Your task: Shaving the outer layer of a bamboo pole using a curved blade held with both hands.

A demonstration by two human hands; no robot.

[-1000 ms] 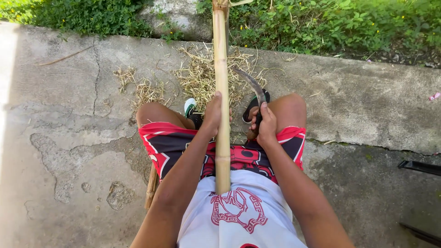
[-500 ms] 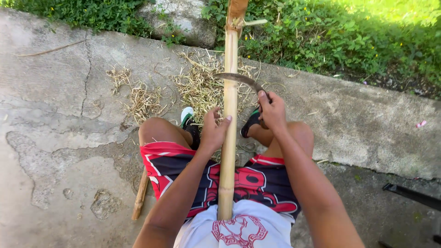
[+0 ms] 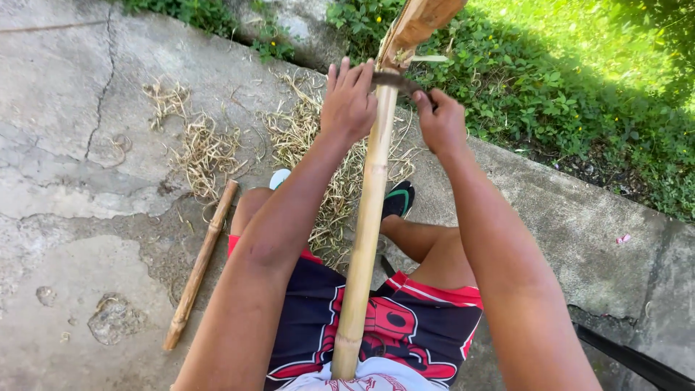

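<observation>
A long pale bamboo pole [image 3: 367, 217] stands upright between my knees, its foot resting against my lap. My left hand [image 3: 349, 101] presses against the pole near its top, fingers spread upward. My right hand [image 3: 440, 122] grips the handle of a curved dark sickle blade [image 3: 394, 81], which lies across the pole just beside my left hand. Above the blade the pole shows a cut brown face [image 3: 427, 18].
A shorter bamboo stick [image 3: 200, 264] lies on the cracked concrete to my left. Dry shavings [image 3: 304, 137] are scattered ahead of my feet. Grass and weeds [image 3: 565, 87] grow beyond the concrete edge. A dark bar [image 3: 630, 358] sits at lower right.
Both hands have slid up the pole toward its top, and the sickle blade has risen with them. The view has tilted, showing the stick on the left.
</observation>
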